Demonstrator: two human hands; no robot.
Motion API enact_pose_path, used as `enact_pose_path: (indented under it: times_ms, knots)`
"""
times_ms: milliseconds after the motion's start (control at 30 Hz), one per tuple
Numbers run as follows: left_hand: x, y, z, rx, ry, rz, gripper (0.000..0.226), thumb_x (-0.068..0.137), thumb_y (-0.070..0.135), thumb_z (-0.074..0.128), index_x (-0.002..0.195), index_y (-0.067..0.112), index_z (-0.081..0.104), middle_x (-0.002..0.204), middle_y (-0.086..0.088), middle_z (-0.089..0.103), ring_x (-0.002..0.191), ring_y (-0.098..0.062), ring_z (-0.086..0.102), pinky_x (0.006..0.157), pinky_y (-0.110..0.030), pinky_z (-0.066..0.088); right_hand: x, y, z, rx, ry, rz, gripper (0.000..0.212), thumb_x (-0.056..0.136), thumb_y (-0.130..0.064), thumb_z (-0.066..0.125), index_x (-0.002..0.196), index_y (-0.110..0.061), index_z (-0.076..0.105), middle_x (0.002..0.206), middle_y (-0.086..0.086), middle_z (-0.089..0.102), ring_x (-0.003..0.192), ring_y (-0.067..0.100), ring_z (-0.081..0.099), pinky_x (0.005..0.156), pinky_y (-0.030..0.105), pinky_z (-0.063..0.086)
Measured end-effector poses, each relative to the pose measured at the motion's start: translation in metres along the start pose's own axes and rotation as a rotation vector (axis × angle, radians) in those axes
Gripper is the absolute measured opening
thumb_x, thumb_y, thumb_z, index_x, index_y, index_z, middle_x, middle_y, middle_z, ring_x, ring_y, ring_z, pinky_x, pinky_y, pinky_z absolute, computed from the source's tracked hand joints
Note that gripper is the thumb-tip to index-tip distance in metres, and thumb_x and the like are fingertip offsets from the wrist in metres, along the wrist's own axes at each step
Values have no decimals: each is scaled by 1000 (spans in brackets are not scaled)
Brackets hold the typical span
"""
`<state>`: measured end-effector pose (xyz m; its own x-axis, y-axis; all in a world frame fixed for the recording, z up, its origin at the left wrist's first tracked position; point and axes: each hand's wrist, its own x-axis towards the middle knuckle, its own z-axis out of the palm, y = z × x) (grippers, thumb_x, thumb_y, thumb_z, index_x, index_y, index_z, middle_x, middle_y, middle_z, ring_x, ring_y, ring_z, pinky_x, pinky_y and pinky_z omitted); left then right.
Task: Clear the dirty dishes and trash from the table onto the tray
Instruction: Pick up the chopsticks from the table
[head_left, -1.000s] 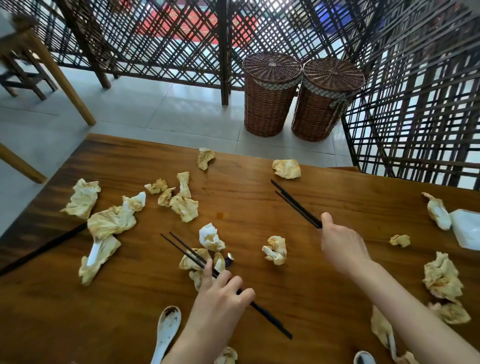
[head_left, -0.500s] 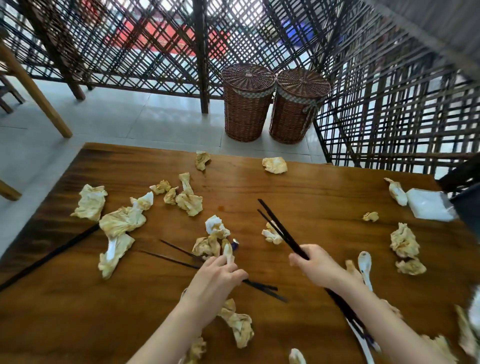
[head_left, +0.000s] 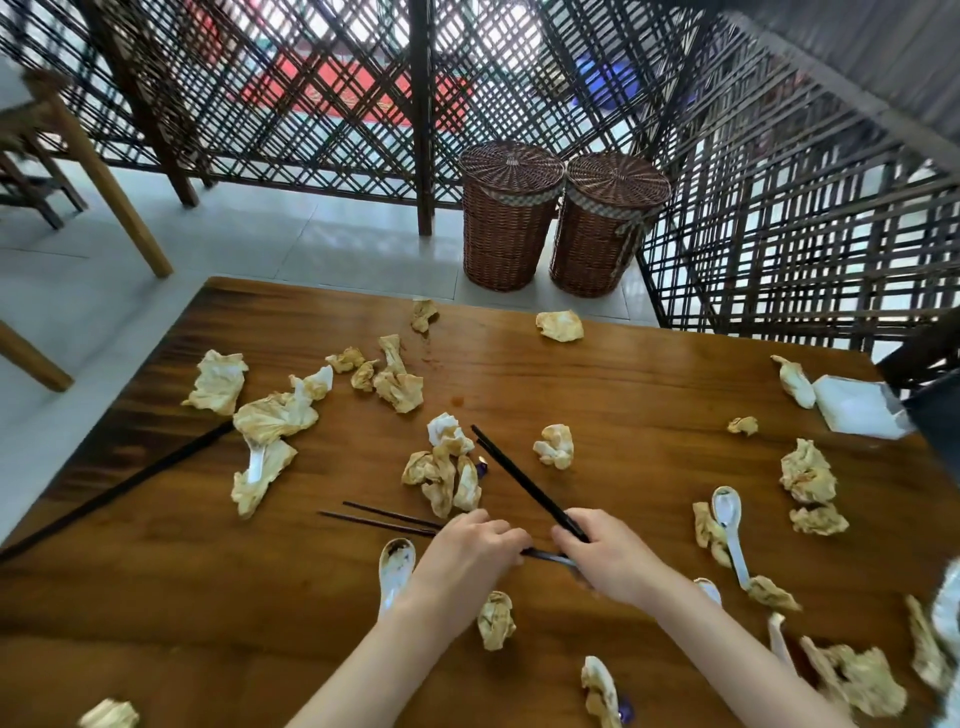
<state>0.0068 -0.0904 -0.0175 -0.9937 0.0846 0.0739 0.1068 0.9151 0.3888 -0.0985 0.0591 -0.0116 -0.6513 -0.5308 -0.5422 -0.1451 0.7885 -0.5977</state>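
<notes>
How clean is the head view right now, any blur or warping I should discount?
Head view: wide-angle bends the lattice screen and table edge; motion blur smears the napkins at lower right; the hands and chopsticks stay fairly sharp; daylight is even, no harsh glare.

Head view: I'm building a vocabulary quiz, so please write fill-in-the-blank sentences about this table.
1. The right hand holds a pair of black ____.
2. Behind the table stand ____ wicker baskets.
3. The crumpled napkins lie on a table made of ____.
4. Each basket is closed with a woven ____.

Missing words: chopsticks, two, wood, lid
</notes>
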Motion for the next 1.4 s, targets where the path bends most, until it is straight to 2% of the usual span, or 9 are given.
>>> enact_pose_path:
  times_ms: [267, 500, 567, 700, 833, 1033, 1133, 1233, 1400]
  knots:
    - [-28, -43, -17, 56, 32, -80, 29, 101, 29, 35, 119, 21, 56, 113, 6, 60, 102, -13, 52, 89, -22, 35, 0, -11, 7, 88, 41, 15, 25, 96, -30, 49, 73, -20, 49, 62, -7, 46, 55, 10, 45, 56, 27, 38]
    - [-69, -117, -59, 60, 23, -179, 23, 96, 19, 48, 115, 21, 61, 108, 4, 63, 100, -17, 56, 90, -28, 39, 1, -29, 24, 111, -3, 112, 24, 96, -28, 48, 74, -18, 50, 64, -3, 48, 53, 10, 47, 52, 24, 41]
    - [-77, -132, -69, 13, 18, -148, 21, 95, 18, 50, 112, 20, 63, 105, 4, 64, 97, -17, 57, 89, -27, 40, 0, -45, 32, 165, -101, 162, 19, 97, -28, 47, 82, -16, 52, 61, -2, 54, 48, 11, 52, 46, 22, 43]
    - [-81, -143, -85, -70, -17, -31, 22, 97, 22, 46, 110, 18, 64, 104, 4, 64, 96, -17, 56, 88, -23, 37, 4, -87, 57, 241, -241, 229, 19, 97, -30, 45, 94, -13, 53, 63, 3, 65, 55, 17, 61, 56, 27, 51]
    - [-78, -147, -90, -119, -41, 55, 25, 99, 27, 43, 114, 22, 62, 108, 7, 62, 97, -10, 53, 92, -20, 36, 9, -120, 75, 281, -290, 228, 24, 98, -33, 43, 102, -11, 51, 65, 4, 67, 47, 15, 57, 46, 22, 46]
    - [-85, -172, -90, -149, -15, 19, 24, 94, 33, 50, 112, 27, 65, 107, 13, 65, 96, -4, 52, 90, -14, 34, 13, -143, 94, 241, -232, 266, 25, 98, -36, 42, 100, -13, 52, 52, -3, 44, 38, 8, 38, 37, 20, 35]
    - [-96, -193, -88, -118, 47, -83, 28, 88, 29, 62, 115, 28, 65, 110, 13, 65, 103, -5, 55, 96, -20, 38, 17, -145, 93, 218, -219, 269, 37, 98, -42, 38, 103, -9, 55, 49, -7, 40, 37, 8, 33, 36, 20, 31]
    - [-115, -222, -87, 19, 97, -275, 42, 77, 22, 75, 118, 25, 65, 112, 8, 66, 106, -12, 60, 96, -29, 43, 19, -145, 94, 197, -223, 245, 44, 95, -50, 35, 89, -12, 58, 51, -5, 35, 39, 10, 30, 38, 21, 29]
    - [-159, -282, -87, 223, 57, -692, 41, 85, 28, 65, 126, 24, 58, 126, 1, 59, 113, -17, 55, 97, -32, 43, 23, -142, 100, 211, -266, 217, 32, 91, -45, 53, 90, -14, 57, 55, -7, 40, 41, 10, 32, 41, 23, 29]
